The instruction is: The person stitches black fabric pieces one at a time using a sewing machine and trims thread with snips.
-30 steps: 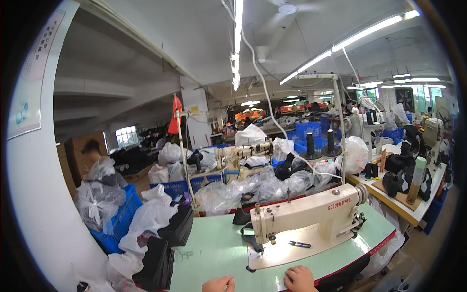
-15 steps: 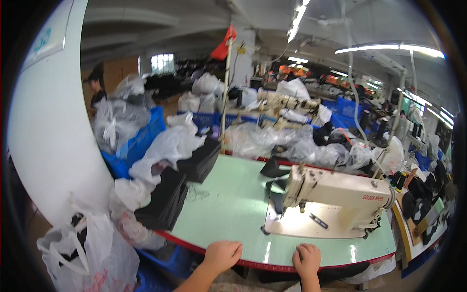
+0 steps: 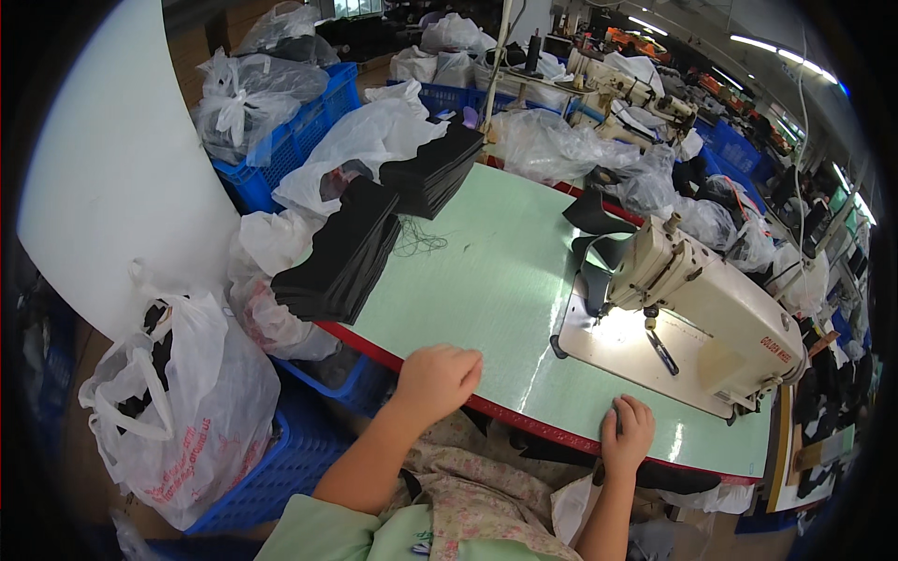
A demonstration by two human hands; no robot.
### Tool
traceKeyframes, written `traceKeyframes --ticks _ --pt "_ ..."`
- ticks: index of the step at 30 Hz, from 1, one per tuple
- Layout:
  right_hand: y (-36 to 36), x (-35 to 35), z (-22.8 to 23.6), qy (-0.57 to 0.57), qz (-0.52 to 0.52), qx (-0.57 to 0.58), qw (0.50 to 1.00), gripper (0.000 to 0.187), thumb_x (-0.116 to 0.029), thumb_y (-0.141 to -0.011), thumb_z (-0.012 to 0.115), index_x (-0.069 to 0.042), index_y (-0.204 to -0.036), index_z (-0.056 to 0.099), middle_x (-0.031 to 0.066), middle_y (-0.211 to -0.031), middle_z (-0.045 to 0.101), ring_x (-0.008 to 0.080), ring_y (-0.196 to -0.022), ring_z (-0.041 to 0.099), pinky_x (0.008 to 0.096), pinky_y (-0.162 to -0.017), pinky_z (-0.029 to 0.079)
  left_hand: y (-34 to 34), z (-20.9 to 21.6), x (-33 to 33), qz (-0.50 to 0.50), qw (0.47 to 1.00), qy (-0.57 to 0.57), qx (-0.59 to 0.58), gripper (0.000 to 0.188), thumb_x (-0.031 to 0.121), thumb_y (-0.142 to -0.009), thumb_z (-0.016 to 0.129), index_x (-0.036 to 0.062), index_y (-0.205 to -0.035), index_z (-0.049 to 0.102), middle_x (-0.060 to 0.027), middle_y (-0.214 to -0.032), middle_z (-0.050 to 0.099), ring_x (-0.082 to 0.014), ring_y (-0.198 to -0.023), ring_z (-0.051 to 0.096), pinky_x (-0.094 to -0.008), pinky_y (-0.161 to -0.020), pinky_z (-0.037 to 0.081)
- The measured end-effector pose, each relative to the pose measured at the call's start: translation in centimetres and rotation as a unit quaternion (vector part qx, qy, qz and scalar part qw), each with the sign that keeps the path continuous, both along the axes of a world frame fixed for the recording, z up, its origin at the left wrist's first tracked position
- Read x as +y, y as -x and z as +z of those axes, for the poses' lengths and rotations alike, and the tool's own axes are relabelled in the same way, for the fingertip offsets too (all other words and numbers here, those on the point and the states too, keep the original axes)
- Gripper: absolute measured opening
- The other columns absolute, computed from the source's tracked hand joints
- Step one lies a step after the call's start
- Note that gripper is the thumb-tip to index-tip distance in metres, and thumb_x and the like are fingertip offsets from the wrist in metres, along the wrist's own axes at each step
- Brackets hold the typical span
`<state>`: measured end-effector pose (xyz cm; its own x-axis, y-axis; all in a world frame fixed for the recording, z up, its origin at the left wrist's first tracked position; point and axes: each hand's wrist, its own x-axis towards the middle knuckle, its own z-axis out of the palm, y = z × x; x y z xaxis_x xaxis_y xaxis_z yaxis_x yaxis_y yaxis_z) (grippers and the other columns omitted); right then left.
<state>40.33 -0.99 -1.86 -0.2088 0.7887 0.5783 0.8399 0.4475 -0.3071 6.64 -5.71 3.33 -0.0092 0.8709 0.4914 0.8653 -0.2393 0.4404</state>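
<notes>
My left hand (image 3: 438, 379) rests in a loose fist at the front edge of the pale green table (image 3: 468, 271); nothing sticks out of it. Farther right on the same edge, my right hand (image 3: 629, 437) is curled, with a small dark patch between thumb and fingers that I cannot make out. Beyond it stands a white sewing machine (image 3: 720, 290), with black thread snips (image 3: 665, 354) lying on its bed. Black fabric pieces (image 3: 597, 248) lie by the needle end. Two stacks of cut black fabric, a nearer one (image 3: 341, 252) and a farther one (image 3: 435, 170), sit at the table's left side.
A stuffed white plastic bag (image 3: 187, 402) sits over a blue crate (image 3: 309, 458) at lower left, beside a white pillar (image 3: 112, 168). Another blue crate (image 3: 318, 112) holds clear bags. Plastic bags (image 3: 561, 145) line the table's far side. Loose threads (image 3: 421, 241) lie near the stacks.
The view has tipped downward and turned, so the table and machine appear slanted and my forearms and floral apron show. Both hands stay by the table's front edge, still curled.
</notes>
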Motion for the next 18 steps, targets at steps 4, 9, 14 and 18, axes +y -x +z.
traceKeyframes --ticks 4,9,14,18 --pt "0.0 0.0 0.1 0.010 -0.004 0.001 1.000 0.022 -0.011 -0.081 0.066 -0.003 -0.101 0.069 0.0128 -0.111 0.068 0.0338 -0.106 0.061 0.0448 -0.092 0.045 2.9 1.8 0.3 0.089 0.995 0.025 0.040 0.011 0.016 -0.087 0.064 0.0071 -0.087 0.070 -0.0111 -0.082 0.069 -0.0322 -0.080 0.066 -0.0451 -0.068 0.051" --pt "-0.1 0.1 0.3 0.005 -0.007 0.001 1.000 0.020 -0.009 -0.082 0.066 -0.001 -0.100 0.069 0.0142 -0.110 0.068 0.0350 -0.104 0.062 0.0448 -0.094 0.046 8.4 4.4 1.6 0.203 0.976 -0.064 0.047 0.012 0.015 -0.086 0.066 0.0045 -0.091 0.070 -0.0114 -0.095 0.070 -0.0326 -0.094 0.065 -0.0425 -0.082 0.052" --pt "-0.2 0.2 -0.3 0.005 -0.003 0.002 1.000 0.022 -0.011 -0.080 0.067 -0.002 -0.100 0.070 0.0143 -0.110 0.068 0.0358 -0.105 0.061 0.0455 -0.095 0.045 14.9 6.2 3.0 0.289 0.950 -0.086 0.084 0.021 0.016 -0.084 0.069 0.0030 -0.100 0.070 -0.0130 -0.109 0.068 -0.0341 -0.101 0.063 -0.0427 -0.088 0.051" --pt "-0.1 0.1 -0.3 0.020 -0.005 0.007 1.000 0.023 -0.011 -0.080 0.066 -0.001 -0.101 0.070 0.0155 -0.111 0.067 0.0364 -0.107 0.060 0.0462 -0.095 0.045 16.9 6.6 3.8 0.323 0.943 0.026 0.073 0.033 0.022 -0.081 0.074 0.0025 -0.107 0.070 -0.0151 -0.110 0.067 -0.0362 -0.104 0.062 -0.0441 -0.091 0.050"
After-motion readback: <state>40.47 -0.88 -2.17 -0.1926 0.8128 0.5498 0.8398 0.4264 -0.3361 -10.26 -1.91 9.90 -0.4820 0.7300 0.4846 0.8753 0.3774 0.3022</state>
